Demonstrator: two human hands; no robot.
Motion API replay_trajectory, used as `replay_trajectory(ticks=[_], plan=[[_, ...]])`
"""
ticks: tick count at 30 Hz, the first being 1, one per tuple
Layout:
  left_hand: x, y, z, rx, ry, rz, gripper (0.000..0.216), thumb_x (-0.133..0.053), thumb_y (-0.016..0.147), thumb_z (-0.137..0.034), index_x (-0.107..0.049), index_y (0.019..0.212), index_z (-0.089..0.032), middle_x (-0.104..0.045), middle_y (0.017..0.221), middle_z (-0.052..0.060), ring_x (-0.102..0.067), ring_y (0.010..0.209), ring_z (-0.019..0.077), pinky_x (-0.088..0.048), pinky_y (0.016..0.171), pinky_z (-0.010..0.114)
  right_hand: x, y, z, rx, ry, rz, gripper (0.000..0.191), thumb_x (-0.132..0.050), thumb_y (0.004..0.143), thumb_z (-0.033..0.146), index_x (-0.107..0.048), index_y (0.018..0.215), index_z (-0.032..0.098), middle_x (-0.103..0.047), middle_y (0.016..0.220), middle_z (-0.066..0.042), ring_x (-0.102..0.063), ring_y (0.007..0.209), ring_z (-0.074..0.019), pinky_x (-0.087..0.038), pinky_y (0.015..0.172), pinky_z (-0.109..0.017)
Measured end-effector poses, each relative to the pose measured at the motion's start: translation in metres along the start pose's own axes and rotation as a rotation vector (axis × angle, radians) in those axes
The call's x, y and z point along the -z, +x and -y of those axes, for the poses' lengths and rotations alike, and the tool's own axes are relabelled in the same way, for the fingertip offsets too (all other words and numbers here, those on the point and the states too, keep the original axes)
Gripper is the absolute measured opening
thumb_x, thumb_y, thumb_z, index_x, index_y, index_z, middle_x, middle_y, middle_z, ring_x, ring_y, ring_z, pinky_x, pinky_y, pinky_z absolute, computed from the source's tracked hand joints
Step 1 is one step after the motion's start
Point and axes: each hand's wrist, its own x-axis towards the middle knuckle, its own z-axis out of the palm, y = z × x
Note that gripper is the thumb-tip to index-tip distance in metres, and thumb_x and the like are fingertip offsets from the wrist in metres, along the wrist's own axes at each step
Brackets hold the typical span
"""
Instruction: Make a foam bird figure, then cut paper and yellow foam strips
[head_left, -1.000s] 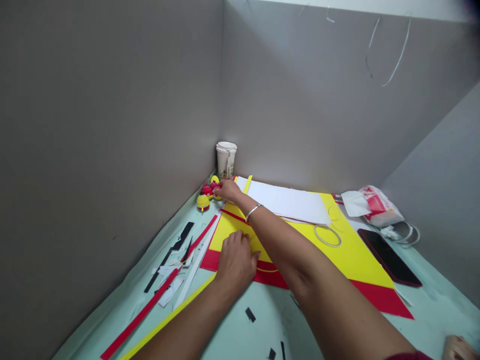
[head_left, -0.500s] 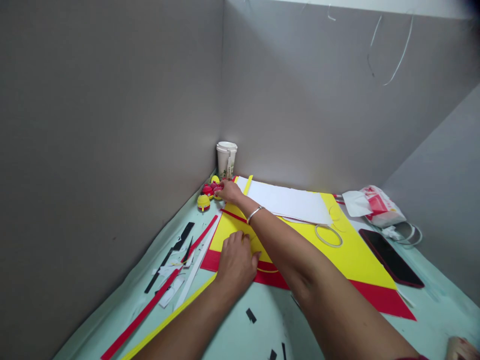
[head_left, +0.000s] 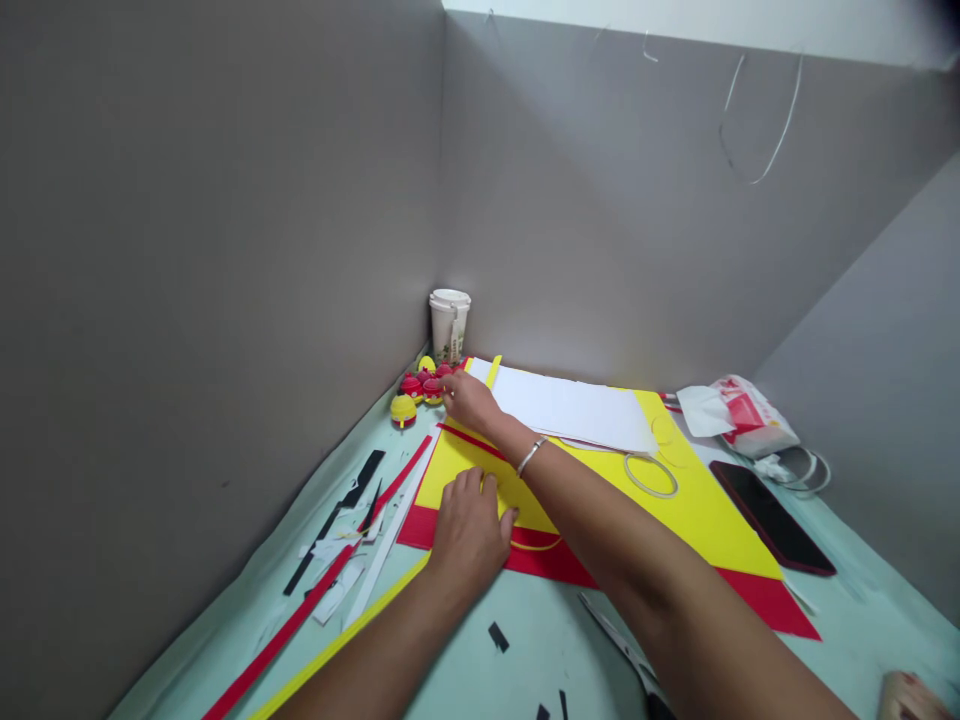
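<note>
My left hand (head_left: pixel 472 525) lies palm down on the near part of the yellow sheet (head_left: pixel 720 500), fingers slightly bent and thumb spread. Under it and to its right, a thin curved yellow strip (head_left: pixel 536 546) shows on the red sheet (head_left: pixel 555 567). My right hand (head_left: pixel 472 398), a silver bangle on its wrist, reaches forward to the far left corner. Its fingertips are beside a cluster of small red-and-yellow rounded pieces (head_left: pixel 433 390), and nothing shows between them. Another yellow-topped round piece (head_left: pixel 403 411) sits in front of the cluster.
A lidded paper cup (head_left: pixel 449 325) stands in the corner behind. White paper (head_left: pixel 577 405) covers part of the yellow sheet. Scissors (head_left: pixel 619 638) lie under my right forearm. Red strips (head_left: pixel 300 610) and black scraps lie left. A phone (head_left: pixel 769 515) and a bag (head_left: pixel 757 415) are right.
My right hand has drawn back slightly to the right, and more of the red pieces shows. The scissors are now uncovered below my right forearm. My left hand stays on the sheet.
</note>
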Motion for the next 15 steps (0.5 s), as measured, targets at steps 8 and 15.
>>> replay_trajectory(ticks=[8,15], plan=[[-0.001,0.001,-0.001,0.006,0.017,-0.005,0.027,-0.05,0.089,-0.031,-0.06,0.108,-0.014,-0.059,0.116,0.014,-0.052,0.111,0.0294,-0.04,0.095,0.043,-0.009,-0.007,0.001,-0.046,0.03,-0.086,0.032,-0.058,0.096,0.031,-0.056,0.126,0.02,-0.058,0.129,-0.009,-0.061,0.108,-0.0241,-0.053,0.091,-0.046],[0.002,0.002,-0.001,0.032,-0.031,0.016,0.031,-0.048,0.088,-0.027,-0.059,0.113,-0.012,-0.06,0.118,0.017,-0.052,0.111,0.0306,-0.039,0.095,0.044,-0.014,0.03,0.003,-0.19,0.098,-0.077,0.031,-0.06,0.095,0.032,-0.058,0.122,0.018,-0.061,0.124,-0.009,-0.063,0.104,-0.0234,-0.055,0.087,-0.044]])
